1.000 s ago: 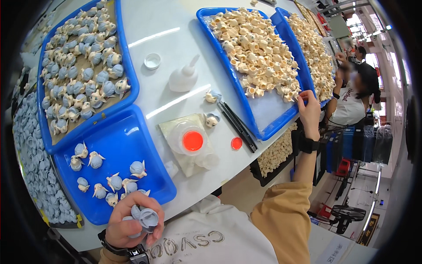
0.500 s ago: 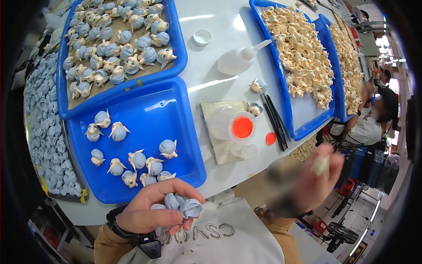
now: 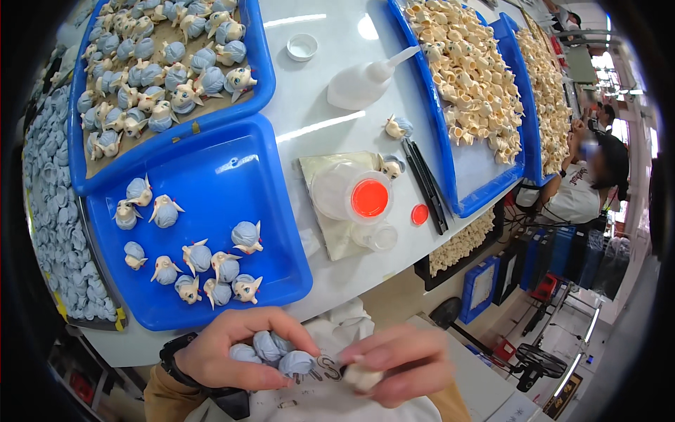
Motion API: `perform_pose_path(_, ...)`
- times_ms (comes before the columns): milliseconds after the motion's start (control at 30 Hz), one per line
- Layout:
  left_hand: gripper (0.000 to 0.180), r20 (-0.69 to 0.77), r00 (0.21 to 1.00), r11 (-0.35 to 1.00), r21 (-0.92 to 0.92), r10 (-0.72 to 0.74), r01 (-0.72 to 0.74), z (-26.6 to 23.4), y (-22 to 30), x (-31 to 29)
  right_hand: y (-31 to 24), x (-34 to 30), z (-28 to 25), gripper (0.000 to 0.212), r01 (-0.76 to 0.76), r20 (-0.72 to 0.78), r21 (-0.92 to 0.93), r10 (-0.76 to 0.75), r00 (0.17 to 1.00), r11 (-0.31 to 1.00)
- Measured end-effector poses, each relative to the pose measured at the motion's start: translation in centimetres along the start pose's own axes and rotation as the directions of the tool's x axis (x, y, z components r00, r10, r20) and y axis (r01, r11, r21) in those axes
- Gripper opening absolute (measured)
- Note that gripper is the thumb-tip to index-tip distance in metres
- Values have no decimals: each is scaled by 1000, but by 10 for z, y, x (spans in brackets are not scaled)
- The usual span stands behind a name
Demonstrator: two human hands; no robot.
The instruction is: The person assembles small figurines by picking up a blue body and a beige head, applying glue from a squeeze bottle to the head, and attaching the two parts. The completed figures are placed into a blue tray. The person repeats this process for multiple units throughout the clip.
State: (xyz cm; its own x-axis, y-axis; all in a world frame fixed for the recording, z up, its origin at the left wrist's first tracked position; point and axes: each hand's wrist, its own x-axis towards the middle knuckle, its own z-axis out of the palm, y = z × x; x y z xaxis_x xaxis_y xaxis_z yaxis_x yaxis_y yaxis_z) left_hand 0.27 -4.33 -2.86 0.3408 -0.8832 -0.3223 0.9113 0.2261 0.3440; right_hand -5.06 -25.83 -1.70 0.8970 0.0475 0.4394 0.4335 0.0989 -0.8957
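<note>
My left hand [image 3: 235, 348] is closed around several grey-blue hair pieces [image 3: 296, 363], moulded like small doll wigs, held in front of my shirt. To its right, my right hand [image 3: 415, 359] pinches a small cream-coloured doll head piece [image 3: 362, 378] between thumb and fingers; blur hides its details. A short gap separates the two hands. Beyond my left hand lies a blue tray [image 3: 242, 186] with several doll heads [image 3: 245, 288] that have pointed ears and grey-blue hair, spread over its near half.
A fuller blue tray [image 3: 266, 77] of haired heads stands behind. Many loose hair pieces [image 3: 60, 225] are at far left. Mid-table are a white squeeze bottle [image 3: 358, 84], a clear jar with red [image 3: 369, 197] and black tweezers [image 3: 425, 186]. A tray [image 3: 485, 193] of bare heads is right.
My right hand has come in from the far right, down toward my left hand, still pinching the cream piece. My left hand has lowered slightly with the hair pieces. The whole view has shifted.
</note>
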Motion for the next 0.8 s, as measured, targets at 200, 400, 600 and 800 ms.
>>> perform_pose_path(200, 34, -87, 968, 970, -39, 237, -241, 3, -5, 1, 7, 18, -31, 29, -217, -302, -570, 44, 952, 793)
perform_pose_path(400, 35, -115, 959, 956, -109, 261, -273, 2, -4, 3, 21, 15, -40, 34, -272, -219, -665, 167, 961, 696)
perform_pose_path(600, 36, -154, 908, 910, -93, 389, -405, 0, -10, 5, 27, 16, -42, 37, -224, -178, -743, 136, 974, 631)
perform_pose_path(800, 40, -141, 875, 854, -194, 463, -483, -1, -11, 5, 30, 18, -42, 37, -198, -143, -779, 138, 980, 595)
